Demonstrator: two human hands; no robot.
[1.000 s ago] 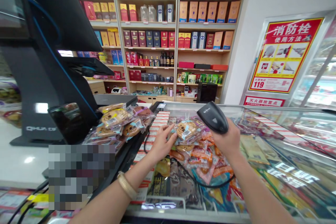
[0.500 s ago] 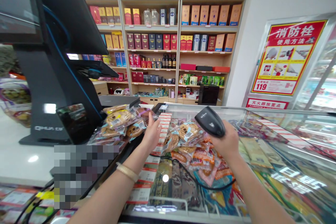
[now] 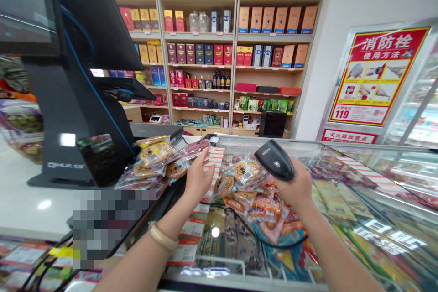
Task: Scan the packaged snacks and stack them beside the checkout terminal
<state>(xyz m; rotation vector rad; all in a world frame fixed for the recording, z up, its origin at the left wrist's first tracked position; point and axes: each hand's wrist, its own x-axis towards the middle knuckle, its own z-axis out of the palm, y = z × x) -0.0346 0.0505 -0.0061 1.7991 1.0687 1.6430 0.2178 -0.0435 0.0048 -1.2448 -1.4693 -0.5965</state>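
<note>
My right hand (image 3: pixel 296 182) is wrapped round the handle of a black barcode scanner (image 3: pixel 274 159), its head tilted up and to the left. Below the scanner, packaged cookies (image 3: pixel 246 172) lie in a heap with orange-red snack packets (image 3: pixel 263 207) on the glass top. My left hand (image 3: pixel 200 175) has its fingers stretched out by the right end of a purple-wrapped packet (image 3: pixel 192 148); whether they touch it I cannot tell. That packet rests on a second pile of bagged cookies (image 3: pixel 153 154) beside the register.
A dark register (image 3: pixel 85 100) with screens stands on the white counter (image 3: pixel 20 205) at left. The glass display case (image 3: pixel 342 237) spans the front right. The scanner's black cable (image 3: pixel 253 235) loops across the glass. Shelves of boxed bottles (image 3: pixel 200 54) line the back wall.
My left hand has moved slightly up and right, and the purple packet beside it has shifted, now showing more of its length. My right hand and the scanner stay nearly still.
</note>
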